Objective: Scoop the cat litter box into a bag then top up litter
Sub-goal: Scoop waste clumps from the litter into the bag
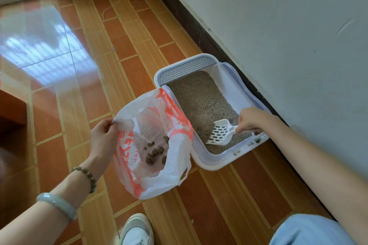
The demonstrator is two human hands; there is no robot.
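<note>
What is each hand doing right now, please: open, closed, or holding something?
Left hand: closed, fingers pinching the rim of the plastic bag.
Right hand: closed, gripping the handle of the litter scoop.

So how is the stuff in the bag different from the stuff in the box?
The clumps in the plastic bag are dark brown and lumpy; the litter in the litter box is pale grey-tan and fine. The clumps are a few scattered lumps; the litter is spread in a wide, flattish layer. Both look grainy.
</note>
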